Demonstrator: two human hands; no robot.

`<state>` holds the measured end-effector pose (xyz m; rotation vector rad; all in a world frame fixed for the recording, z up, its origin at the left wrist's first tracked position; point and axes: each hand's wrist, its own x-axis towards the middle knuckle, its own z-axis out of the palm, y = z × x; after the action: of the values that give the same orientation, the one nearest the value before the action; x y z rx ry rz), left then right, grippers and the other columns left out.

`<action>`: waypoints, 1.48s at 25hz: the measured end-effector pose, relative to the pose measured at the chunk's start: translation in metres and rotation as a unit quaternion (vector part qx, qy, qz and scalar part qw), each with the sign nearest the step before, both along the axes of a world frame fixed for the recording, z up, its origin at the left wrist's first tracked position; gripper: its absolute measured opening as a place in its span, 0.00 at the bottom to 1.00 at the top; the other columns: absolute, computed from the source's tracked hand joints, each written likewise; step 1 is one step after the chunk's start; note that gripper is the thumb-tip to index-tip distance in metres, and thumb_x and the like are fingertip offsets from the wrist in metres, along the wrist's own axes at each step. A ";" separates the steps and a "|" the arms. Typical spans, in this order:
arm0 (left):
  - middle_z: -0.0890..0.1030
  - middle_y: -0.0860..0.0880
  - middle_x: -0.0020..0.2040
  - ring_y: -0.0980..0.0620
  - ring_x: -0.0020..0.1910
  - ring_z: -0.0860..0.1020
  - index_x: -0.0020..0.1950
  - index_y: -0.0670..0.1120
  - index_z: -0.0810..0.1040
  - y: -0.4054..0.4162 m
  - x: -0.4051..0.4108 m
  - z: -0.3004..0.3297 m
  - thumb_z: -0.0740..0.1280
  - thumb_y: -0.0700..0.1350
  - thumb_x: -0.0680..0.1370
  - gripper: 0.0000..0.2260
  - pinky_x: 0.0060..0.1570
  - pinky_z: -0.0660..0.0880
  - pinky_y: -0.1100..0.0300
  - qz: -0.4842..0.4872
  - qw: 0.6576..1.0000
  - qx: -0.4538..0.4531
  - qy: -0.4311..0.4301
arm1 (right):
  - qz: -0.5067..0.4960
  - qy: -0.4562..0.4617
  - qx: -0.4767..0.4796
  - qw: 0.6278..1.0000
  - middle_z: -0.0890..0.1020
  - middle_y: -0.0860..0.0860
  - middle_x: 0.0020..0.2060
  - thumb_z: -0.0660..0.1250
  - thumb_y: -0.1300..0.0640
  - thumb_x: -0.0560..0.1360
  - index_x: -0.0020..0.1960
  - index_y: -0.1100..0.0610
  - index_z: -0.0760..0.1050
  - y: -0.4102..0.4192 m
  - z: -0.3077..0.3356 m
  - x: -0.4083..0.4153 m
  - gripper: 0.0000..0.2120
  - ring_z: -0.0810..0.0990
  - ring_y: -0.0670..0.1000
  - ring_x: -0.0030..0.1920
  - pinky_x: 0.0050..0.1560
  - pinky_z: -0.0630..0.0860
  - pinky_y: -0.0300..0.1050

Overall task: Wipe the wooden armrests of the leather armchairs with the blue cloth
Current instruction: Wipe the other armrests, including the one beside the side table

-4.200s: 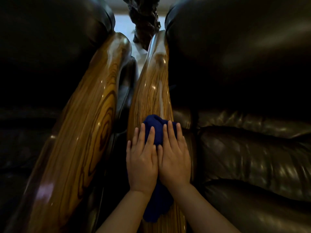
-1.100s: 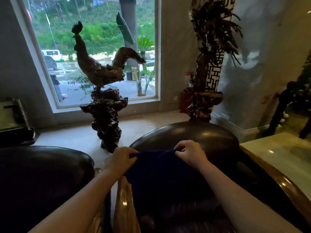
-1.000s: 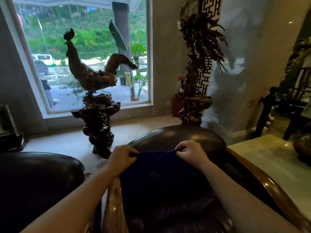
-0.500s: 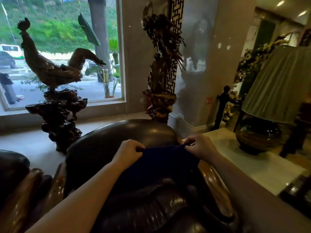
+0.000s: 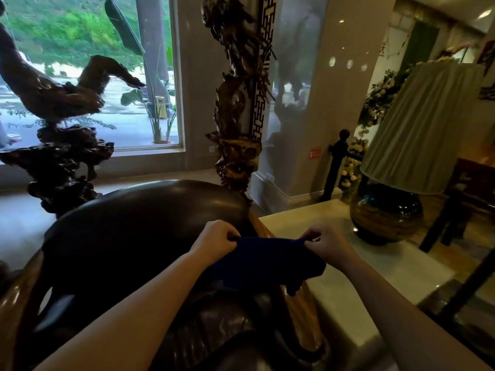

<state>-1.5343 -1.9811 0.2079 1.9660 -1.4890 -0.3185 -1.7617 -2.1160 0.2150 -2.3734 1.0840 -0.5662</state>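
Observation:
The dark blue cloth is stretched between my two hands above the right side of a dark leather armchair. My left hand pinches the cloth's left corner. Its right corner is gripped by my right hand. The cloth hangs over the chair's glossy wooden right armrest, which runs down toward me along the chair's edge. Part of the armrest under the cloth is hidden. The wooden left armrest shows at the far left.
A pale stone side table stands right of the chair with a round-based lamp and its pleated shade. Behind the chair stand a carved rooster sculpture, a tall carved wooden figure and a window.
Four seconds ago both hands pressed the cloth flat on an armrest between two chairs. Since then they lifted it, spread it by the corners and carried it right to the armrest beside the table.

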 end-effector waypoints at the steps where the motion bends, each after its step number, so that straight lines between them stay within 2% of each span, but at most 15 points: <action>1: 0.83 0.47 0.48 0.54 0.46 0.80 0.50 0.44 0.82 -0.019 -0.005 -0.002 0.67 0.37 0.72 0.08 0.51 0.79 0.56 0.008 1.000 -0.002 0.003 | 0.001 -0.001 0.003 1.000 0.79 0.44 0.37 0.68 0.60 0.69 0.35 0.43 0.75 -0.020 -0.004 -0.003 0.11 0.79 0.47 0.42 0.44 0.79 0.48; 4: 0.82 0.47 0.48 0.54 0.45 0.80 0.49 0.45 0.82 -0.069 -0.014 -0.005 0.67 0.37 0.72 0.08 0.50 0.79 0.54 0.034 0.999 -0.002 0.015 | -0.005 0.004 0.016 1.000 0.79 0.43 0.37 0.68 0.60 0.69 0.35 0.43 0.74 -0.072 -0.006 -0.007 0.11 0.79 0.47 0.42 0.43 0.80 0.48; 9: 0.81 0.49 0.48 0.56 0.45 0.79 0.49 0.47 0.80 -0.154 -0.040 -0.022 0.67 0.38 0.73 0.08 0.47 0.79 0.58 0.074 0.996 0.006 0.041 | 0.014 -0.014 0.036 0.999 0.78 0.42 0.36 0.68 0.58 0.69 0.35 0.43 0.73 -0.169 -0.016 -0.024 0.11 0.79 0.45 0.41 0.36 0.76 0.38; 12: 0.79 0.52 0.48 0.57 0.45 0.78 0.50 0.48 0.80 -0.191 -0.061 -0.049 0.67 0.38 0.73 0.09 0.45 0.75 0.64 0.106 0.993 0.021 0.042 | 0.046 0.001 0.051 0.998 0.79 0.43 0.38 0.68 0.56 0.70 0.39 0.44 0.74 -0.218 -0.038 -0.033 0.07 0.79 0.45 0.42 0.38 0.78 0.40; 15: 0.79 0.53 0.48 0.58 0.44 0.78 0.48 0.51 0.79 -0.225 -0.092 -0.097 0.67 0.39 0.73 0.08 0.42 0.75 0.65 0.147 0.986 0.031 0.068 | 0.072 0.029 0.069 0.995 0.80 0.47 0.40 0.67 0.57 0.70 0.42 0.48 0.77 -0.271 -0.070 -0.041 0.04 0.80 0.47 0.43 0.42 0.80 0.45; 18: 0.79 0.54 0.46 0.59 0.43 0.78 0.47 0.53 0.78 -0.256 -0.115 -0.135 0.66 0.40 0.74 0.08 0.39 0.75 0.66 0.192 0.974 0.060 0.101 | 0.085 0.043 0.087 0.992 0.82 0.50 0.41 0.66 0.59 0.69 0.42 0.51 0.79 -0.312 -0.105 -0.044 0.05 0.80 0.48 0.42 0.41 0.80 0.46; 22: 0.77 0.57 0.42 0.62 0.41 0.76 0.46 0.57 0.77 -0.287 -0.124 -0.168 0.66 0.41 0.74 0.10 0.34 0.70 0.71 0.230 0.962 0.072 0.125 | 0.095 0.074 0.109 0.987 0.82 0.50 0.40 0.65 0.59 0.69 0.43 0.52 0.79 -0.350 -0.142 -0.036 0.06 0.80 0.49 0.41 0.38 0.76 0.41; 28: 0.76 0.60 0.41 0.64 0.40 0.76 0.48 0.55 0.78 -0.309 -0.105 -0.224 0.66 0.41 0.74 0.09 0.33 0.70 0.71 0.280 0.944 0.095 0.149 | 0.114 0.091 0.167 0.975 0.79 0.46 0.39 0.66 0.59 0.71 0.45 0.49 0.77 -0.379 -0.202 -0.001 0.06 0.78 0.43 0.39 0.34 0.75 0.35; 32: 0.77 0.59 0.42 0.63 0.42 0.77 0.49 0.55 0.77 -0.321 -0.078 -0.260 0.66 0.40 0.74 0.10 0.34 0.71 0.72 0.290 0.934 0.097 0.185 | 0.094 0.105 0.180 0.973 0.80 0.45 0.39 0.66 0.59 0.70 0.42 0.47 0.77 -0.389 -0.239 0.027 0.07 0.77 0.40 0.38 0.30 0.69 0.30; 35: 0.77 0.60 0.43 0.64 0.42 0.77 0.49 0.56 0.77 -0.332 -0.060 -0.288 0.66 0.40 0.74 0.11 0.33 0.72 0.75 0.276 0.935 0.105 0.197 | 0.072 0.112 0.196 0.971 0.81 0.46 0.39 0.66 0.59 0.70 0.41 0.46 0.77 -0.396 -0.266 0.045 0.08 0.77 0.40 0.38 0.32 0.71 0.32; 37: 0.77 0.61 0.42 0.66 0.42 0.77 0.49 0.56 0.77 -0.338 -0.055 -0.312 0.65 0.39 0.74 0.11 0.34 0.71 0.78 0.262 0.936 0.115 0.205 | 0.052 0.120 0.207 0.970 0.81 0.47 0.40 0.66 0.60 0.70 0.43 0.49 0.78 -0.399 -0.288 0.050 0.07 0.79 0.45 0.41 0.36 0.77 0.40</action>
<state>-1.5891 -2.3190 -0.1043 2.2166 -0.6558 -0.6379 -1.7119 -2.5149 -0.0731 -2.1433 1.0485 -0.0060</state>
